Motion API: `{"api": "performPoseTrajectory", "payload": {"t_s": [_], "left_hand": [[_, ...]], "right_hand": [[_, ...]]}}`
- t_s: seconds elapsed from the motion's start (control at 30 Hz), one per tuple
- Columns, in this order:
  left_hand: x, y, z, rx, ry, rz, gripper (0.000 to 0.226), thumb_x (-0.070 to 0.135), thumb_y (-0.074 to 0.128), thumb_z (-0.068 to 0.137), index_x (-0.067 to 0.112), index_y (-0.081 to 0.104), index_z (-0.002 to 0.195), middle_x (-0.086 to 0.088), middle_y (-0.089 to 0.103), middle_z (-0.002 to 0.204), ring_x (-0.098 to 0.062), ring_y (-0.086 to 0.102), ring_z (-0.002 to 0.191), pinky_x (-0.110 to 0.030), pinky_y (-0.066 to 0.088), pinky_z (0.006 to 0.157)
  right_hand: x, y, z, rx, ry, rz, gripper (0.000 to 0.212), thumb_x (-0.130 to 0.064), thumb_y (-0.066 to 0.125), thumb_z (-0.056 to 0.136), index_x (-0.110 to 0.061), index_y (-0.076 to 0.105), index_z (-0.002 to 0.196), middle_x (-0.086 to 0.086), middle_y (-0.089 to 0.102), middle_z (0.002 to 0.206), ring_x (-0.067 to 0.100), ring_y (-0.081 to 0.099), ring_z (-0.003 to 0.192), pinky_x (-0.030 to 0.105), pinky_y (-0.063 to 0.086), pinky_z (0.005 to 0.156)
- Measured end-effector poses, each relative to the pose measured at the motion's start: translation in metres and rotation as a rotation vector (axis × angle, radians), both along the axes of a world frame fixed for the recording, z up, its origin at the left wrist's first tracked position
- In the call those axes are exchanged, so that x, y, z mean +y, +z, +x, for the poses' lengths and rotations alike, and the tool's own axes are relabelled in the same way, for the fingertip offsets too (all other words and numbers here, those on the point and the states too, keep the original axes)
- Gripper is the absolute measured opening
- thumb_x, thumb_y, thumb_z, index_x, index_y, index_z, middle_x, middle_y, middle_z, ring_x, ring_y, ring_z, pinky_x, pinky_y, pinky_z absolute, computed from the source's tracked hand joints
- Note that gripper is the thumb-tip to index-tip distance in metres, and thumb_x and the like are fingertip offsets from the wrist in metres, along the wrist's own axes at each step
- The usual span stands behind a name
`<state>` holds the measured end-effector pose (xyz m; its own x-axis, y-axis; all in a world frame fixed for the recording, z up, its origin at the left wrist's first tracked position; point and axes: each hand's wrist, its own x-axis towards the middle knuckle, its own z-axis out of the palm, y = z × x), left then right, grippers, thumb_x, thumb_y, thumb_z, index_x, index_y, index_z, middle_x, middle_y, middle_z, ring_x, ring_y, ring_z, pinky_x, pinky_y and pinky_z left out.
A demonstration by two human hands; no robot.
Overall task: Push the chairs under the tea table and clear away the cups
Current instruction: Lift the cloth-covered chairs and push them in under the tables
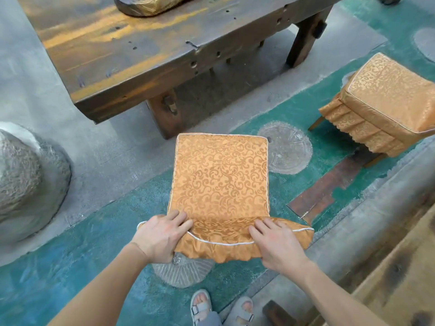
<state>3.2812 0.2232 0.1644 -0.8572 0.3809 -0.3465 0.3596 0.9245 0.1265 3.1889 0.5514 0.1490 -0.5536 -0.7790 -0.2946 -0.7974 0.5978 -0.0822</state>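
Chairs: two, both in orange-gold scroll-patterned fabric covers with white piping and ruffled skirts. The near chair [219, 175] stands dead ahead. Its far edge is just beside the closest leg of the dark brown plank-wood tea table [131, 55]; can't tell if they touch. It is not under the tabletop. The second chair [386, 100] sits well apart to the right, also outside the table, with two thin wooden legs showing below its skirt.

Hands: two, both on the closest edge of the near chair.
- left hand [162, 236] grips the left corner, fingers [181, 220] curled over the top of the fabric and close together, thumb side tucked under the ruffle.
- right hand [277, 243] grips the right part, fingers [261, 228] slightly spread on top, thumb under the ruffle.

One gold textured lump [150, 4] lies on the tabletop, cut off by the frame.

Also in view:
- at least three round grey stone discs [286, 152] set in the green-painted floor [70, 267]
- one rough grey boulder [26, 180] at left
- two grey strap sandals [201, 304] at the bottom
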Motion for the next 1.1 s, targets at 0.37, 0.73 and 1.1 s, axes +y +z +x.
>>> {"api": "performPoseTrajectory", "payload": {"t_s": [0.37,0.73,1.1], "left_hand": [[0.027,0.005,-0.03,-0.111,-0.037,-0.005,0.047,0.032,0.065,0.066,0.018,0.041,0.105,-0.004,0.054,0.096,-0.028,0.057,0.085,-0.039,0.049,0.054],[0.034,-0.004,-0.075,-0.028,-0.017,0.058,0.043,0.026,0.063,0.068,0.02,0.038,0.102,-0.002,0.055,0.099,-0.026,0.058,0.089,-0.037,0.036,0.055],[-0.014,-0.015,-0.192,0.181,0.026,-0.001,0.035,0.04,0.043,0.064,0.02,0.043,0.092,0.002,0.053,0.085,-0.024,0.059,0.077,-0.034,0.039,0.047]], "right_hand": [[0.027,0.008,-0.05,-0.011,0.079,-0.043,0.065,-0.028,0.074,0.042,-0.025,0.047,0.101,-0.001,0.058,0.095,0.026,0.06,0.089,0.037,0.057,0.071],[0.028,0.007,-0.107,0.061,0.1,-0.02,0.047,-0.028,0.069,0.045,-0.02,0.047,0.086,0.0,0.052,0.088,0.027,0.056,0.08,0.038,0.053,0.062],[-0.02,0.003,-0.223,0.144,0.127,0.024,0.042,-0.034,0.07,0.053,-0.019,0.046,0.085,0.0,0.051,0.084,0.027,0.055,0.08,0.04,0.051,0.056]]}}
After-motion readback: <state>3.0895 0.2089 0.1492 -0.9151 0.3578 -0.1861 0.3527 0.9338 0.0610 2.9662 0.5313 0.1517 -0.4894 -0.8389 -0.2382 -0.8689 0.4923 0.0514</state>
